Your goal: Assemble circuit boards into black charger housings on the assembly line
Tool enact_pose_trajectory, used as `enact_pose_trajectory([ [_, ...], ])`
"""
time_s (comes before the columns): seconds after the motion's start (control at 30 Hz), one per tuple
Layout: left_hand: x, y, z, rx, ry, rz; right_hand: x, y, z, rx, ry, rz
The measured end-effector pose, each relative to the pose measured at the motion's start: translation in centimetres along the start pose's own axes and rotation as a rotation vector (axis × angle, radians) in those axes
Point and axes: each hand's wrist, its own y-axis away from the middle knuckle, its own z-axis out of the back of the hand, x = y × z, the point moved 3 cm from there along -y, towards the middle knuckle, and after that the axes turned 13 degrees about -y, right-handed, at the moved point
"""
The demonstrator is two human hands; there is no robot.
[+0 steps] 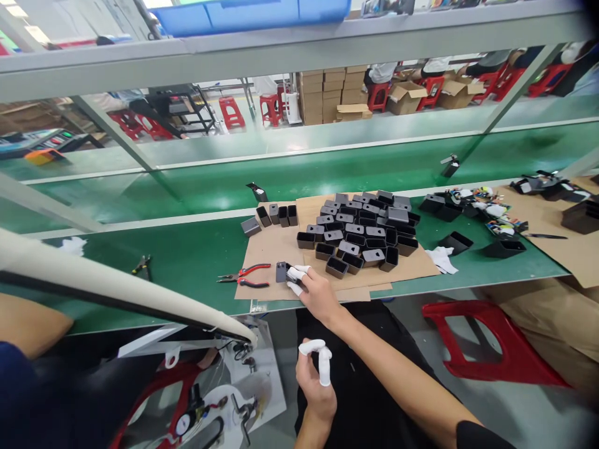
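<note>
My right hand (322,298), with white finger cots on its fingertips, is closed on a small black plastic housing (281,272) at the front of the cardboard sheet. The fingers partly cover it. Lower down, over my lap, my left hand (314,380) is curled, its white-cotted finger and thumb together, with nothing visible between them. Red-and-black pliers (246,275) lie left of the right hand. Beyond it, many dark box-shaped housings (355,231) stand close together on the cardboard (281,244), some with open tops and others showing a closed end.
Smaller pliers (143,267) lie on the green bench at left. A pale slanted post (116,274) crosses the left foreground. Rightward are a white cloth (442,259), wired boards (496,212) and a red stool (491,340). People sit on both sides.
</note>
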Motion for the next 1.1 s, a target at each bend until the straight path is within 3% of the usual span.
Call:
enact_pose_trajectory([
  [0.1, -0.9, -1.9, 0.5, -0.048, -0.034, -0.032, 1.4, -0.2, 0.9, -0.054, -0.081, -0.01],
  [0.23, -3.6, -6.2, 1.6, -0.133, -0.197, -0.096, 5.4, 0.5, 3.7, -0.149, -0.254, -0.095],
  [0.37, -6.6, -8.9, 1.2, 0.083, -0.142, -0.208, 8.9, 1.8, 5.9, -0.161, -0.698, -0.382],
  [0.67, -12.4, -7.3, 1.3, -0.029, -0.088, -0.401, 11.6, 3.8, 6.6, -0.121, -1.12, -0.689],
  [0.87, -15.5, -7.6, 1.5, -0.15, -0.24, -0.511, 13.0, 5.3, 7.5, -0.143, -1.198, -0.836],
  [1.1, -17.2, -7.8, 1.6, -0.053, -0.269, -0.456, 13.6, 5.2, 8.0, -0.024, -1.219, -0.889],
])
